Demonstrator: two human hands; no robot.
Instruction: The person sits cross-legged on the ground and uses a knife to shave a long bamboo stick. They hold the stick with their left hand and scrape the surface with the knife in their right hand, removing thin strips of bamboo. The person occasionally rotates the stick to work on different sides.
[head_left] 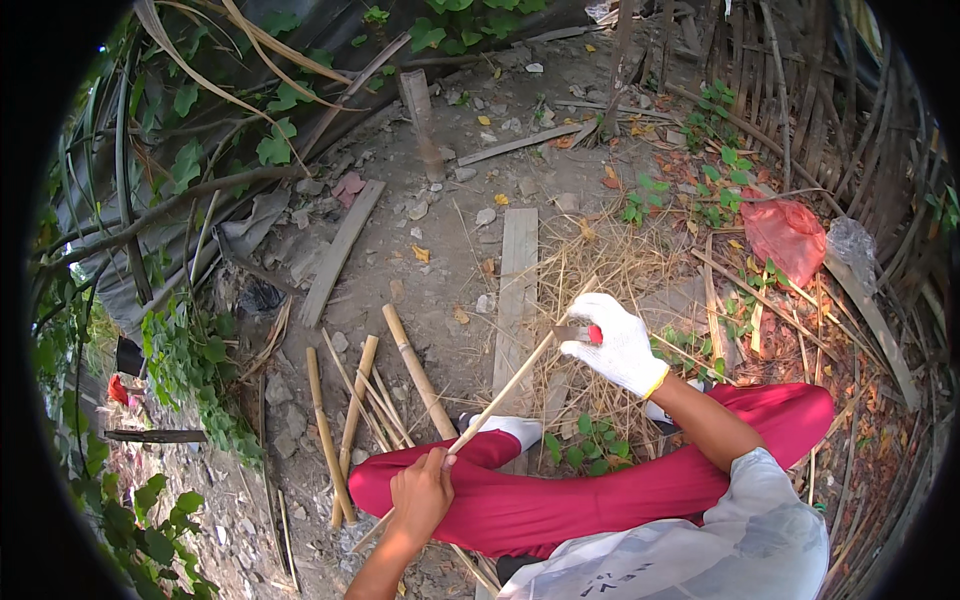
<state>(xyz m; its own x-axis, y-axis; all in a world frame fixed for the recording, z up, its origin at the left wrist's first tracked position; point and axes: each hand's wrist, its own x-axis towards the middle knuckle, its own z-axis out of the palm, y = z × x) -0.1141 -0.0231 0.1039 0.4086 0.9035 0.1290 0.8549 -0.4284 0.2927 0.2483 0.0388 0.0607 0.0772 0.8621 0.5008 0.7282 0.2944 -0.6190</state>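
Observation:
A long, pale bamboo strip runs slantwise across my lap. My bare left hand is closed around its lower part, with the thumb along the strip. My right hand, in a white knit glove with a yellow cuff, grips a knife. Red shows at the knife's handle between the gloved fingers. The short blade lies against the strip near its upper end. Fine shavings or straw are scattered on the ground beyond the gloved hand.
Several bamboo poles lie left of my red-trousered legs. Weathered boards rest on the stony dirt, and a short post stands farther off. A red plastic bag lies at right by a stick fence. Leafy vines grow at left.

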